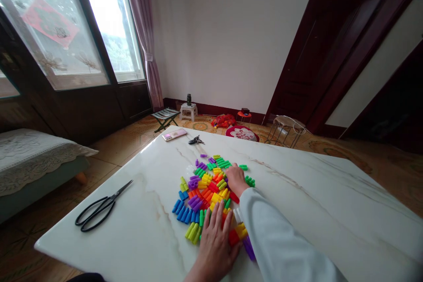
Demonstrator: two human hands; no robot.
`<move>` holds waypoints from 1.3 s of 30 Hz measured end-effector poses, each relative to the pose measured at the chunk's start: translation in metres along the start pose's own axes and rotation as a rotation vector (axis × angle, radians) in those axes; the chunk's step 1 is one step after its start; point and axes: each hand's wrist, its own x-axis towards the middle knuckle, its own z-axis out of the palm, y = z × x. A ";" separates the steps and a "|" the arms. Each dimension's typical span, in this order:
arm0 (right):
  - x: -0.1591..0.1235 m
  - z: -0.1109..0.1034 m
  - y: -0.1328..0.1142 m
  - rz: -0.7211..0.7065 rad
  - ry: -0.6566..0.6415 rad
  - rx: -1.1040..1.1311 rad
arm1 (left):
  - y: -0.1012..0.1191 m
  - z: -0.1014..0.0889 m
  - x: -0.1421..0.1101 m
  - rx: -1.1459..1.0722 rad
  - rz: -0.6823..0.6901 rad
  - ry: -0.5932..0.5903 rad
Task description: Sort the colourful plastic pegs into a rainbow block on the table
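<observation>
A loose heap of colourful plastic toy building pieces (pixel 206 194), tube-shaped and many joined in short rows, covers the middle of the white marble-patterned table (pixel 139 238). My left hand (pixel 216 238) lies palm down at the near side of the heap, fingers stretched and apart, over green and red pieces. Further out, my right hand (pixel 236 177) reaches into the right side of the heap. Its fingers are bent together and downward beside green and yellow pieces; what is under them is hidden. Blue pieces (pixel 185 214) and a purple row (pixel 248 247) lie at the heap's edges.
Black-handled scissors (pixel 99 209) lie at the table's left. Near its far edge are a phone (pixel 174 135) and keys (pixel 196 140). Beyond stand a folding stool (pixel 166 116), a white stool (pixel 188 111) and a round stool (pixel 287 121). A cloth-covered seat (pixel 36 158) is at left.
</observation>
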 end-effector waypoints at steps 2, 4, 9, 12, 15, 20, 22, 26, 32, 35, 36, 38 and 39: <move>-0.009 -0.005 0.015 0.009 0.087 0.055 | 0.000 -0.001 0.000 -0.011 -0.005 0.002; -0.025 -0.006 0.039 0.058 0.284 0.216 | 0.001 -0.002 0.001 -0.017 -0.007 0.006; -0.083 0.019 0.109 0.319 0.677 0.524 | 0.003 -0.005 0.002 0.005 -0.004 0.014; -0.105 0.039 0.127 0.378 0.547 0.513 | 0.004 -0.007 0.003 0.027 0.009 0.024; -0.105 0.047 0.125 0.413 0.475 0.499 | 0.004 -0.008 0.004 0.045 0.017 0.025; -0.094 0.036 0.109 0.475 0.289 0.460 | 0.004 -0.007 0.004 0.051 0.004 0.011; -0.095 0.031 0.103 0.504 0.264 0.433 | 0.005 -0.007 0.004 0.045 0.003 0.010; -0.100 0.029 0.094 0.506 0.210 0.281 | 0.005 -0.007 0.003 0.035 -0.001 0.009; -0.087 0.030 0.096 0.437 0.175 0.172 | 0.004 -0.008 0.004 0.049 0.001 -0.002; -0.080 0.030 0.101 0.412 0.164 0.150 | 0.003 -0.006 0.003 0.051 0.009 -0.003; -0.079 0.030 0.103 0.404 0.155 0.144 | 0.003 -0.006 0.003 0.052 0.007 -0.006; -0.078 0.027 0.104 0.383 0.130 0.134 | 0.003 -0.005 0.003 0.048 0.002 -0.011; -0.078 0.025 0.104 0.373 0.121 0.128 | 0.003 -0.005 0.002 0.042 0.000 -0.010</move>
